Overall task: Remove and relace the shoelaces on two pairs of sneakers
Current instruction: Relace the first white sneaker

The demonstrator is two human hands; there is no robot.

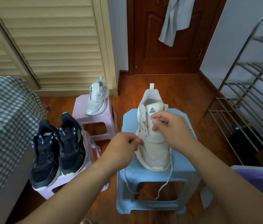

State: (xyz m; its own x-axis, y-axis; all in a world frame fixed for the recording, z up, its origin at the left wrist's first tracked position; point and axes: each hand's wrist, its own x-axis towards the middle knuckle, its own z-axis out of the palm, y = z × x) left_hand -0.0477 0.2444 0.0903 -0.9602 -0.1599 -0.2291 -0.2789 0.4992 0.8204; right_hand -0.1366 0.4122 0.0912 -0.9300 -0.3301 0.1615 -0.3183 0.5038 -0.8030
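A cream sneaker (155,152) stands toe toward me on a light blue stool (151,180). Its white lace (165,183) hangs off the stool's front in two strands. My left hand (122,147) pinches the lace at the shoe's left lower eyelets. Over the tongue, my right hand (172,128) pinches a lace end. The second cream sneaker (96,98) sits on a pink stool (95,120) farther back. A black pair with teal accents (58,149) rests on another pink stool (67,180) at the left.
A checked bedcover (4,120) fills the left side. Louvred closet doors (50,42) and a brown door (164,38) stand behind. A metal rack (248,88) lines the right wall. A purple bin (259,180) sits at the right near me.
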